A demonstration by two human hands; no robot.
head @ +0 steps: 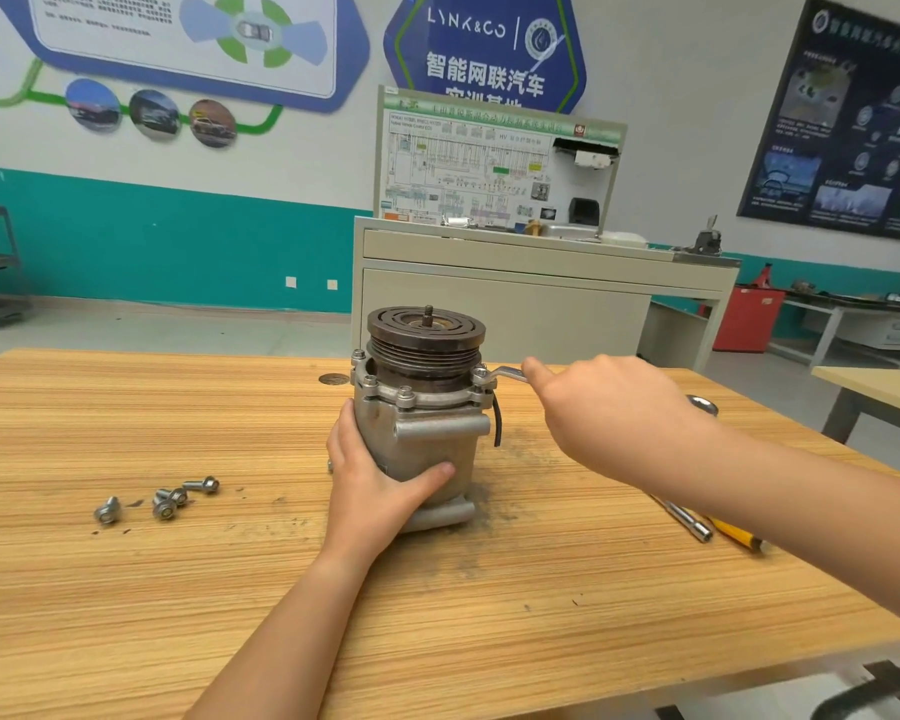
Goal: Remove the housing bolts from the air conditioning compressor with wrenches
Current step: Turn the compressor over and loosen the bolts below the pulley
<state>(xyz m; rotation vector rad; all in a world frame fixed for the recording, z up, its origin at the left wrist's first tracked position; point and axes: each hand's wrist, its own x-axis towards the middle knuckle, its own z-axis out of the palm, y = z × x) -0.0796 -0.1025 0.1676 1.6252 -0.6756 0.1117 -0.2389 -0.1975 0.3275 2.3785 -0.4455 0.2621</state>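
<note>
Fingers point(341, 433) of your left hand point(375, 485) wrap the compressor point(427, 423), which stands upright on the surface point(178, 589), long axis vertical, pulley up; your right hand point(609, 413) grips the wrench point(507, 374), lying level on a flange bolt point(480, 375); the wall sign point(484, 49) behind reads LYNK&CO

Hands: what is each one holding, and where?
Left hand holds the compressor round its lower body; right hand grips the wrench by its handle.

Most of the wrench point(505, 374) under the right hand point(614, 413) — yellow tool point(739, 535) half behind that forearm point(801, 491)
</note>
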